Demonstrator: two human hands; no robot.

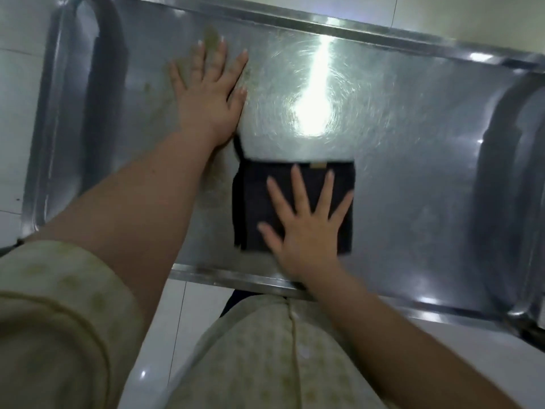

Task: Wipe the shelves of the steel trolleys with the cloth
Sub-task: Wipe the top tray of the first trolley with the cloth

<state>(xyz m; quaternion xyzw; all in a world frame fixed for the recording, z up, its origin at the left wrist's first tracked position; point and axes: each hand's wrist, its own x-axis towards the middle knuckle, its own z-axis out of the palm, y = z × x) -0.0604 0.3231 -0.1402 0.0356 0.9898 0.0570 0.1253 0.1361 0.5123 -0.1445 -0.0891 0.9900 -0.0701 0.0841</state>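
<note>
Now, both hands are down on the top shelf [413, 178] of the steel trolley [59, 113]. The right hand [306, 228] lies flat on the folded dark cloth [253, 202], fingers straight and spread, pressing rather than clutching, so there is no closed grip on it. The cloth sits near the front rim [236, 277], about mid-shelf. Its edges look smeared, so I'd say a stroke is under way. The left hand [209, 93] rests bare on the steel, further back and to the left, palm down, fingers fanned, holding nothing. It looks to be bracing the trolley.

To do this well, I'd want the palm's weight even across the whole pad, so the cloth's far edge doesn't lift. Passes should overlap, run end to end, and go right into the raised rim where grime collects. A greenish-brown smudge [211, 36] lies just beyond the left hand, and a faint streak [212, 187] just left of the cloth. Both want attention, which means the bracing hand must shift. Swirl marks [339, 84] ring the bright glare [312, 113] in the middle. One risk is the trolley rolling away under a hard push.
</note>
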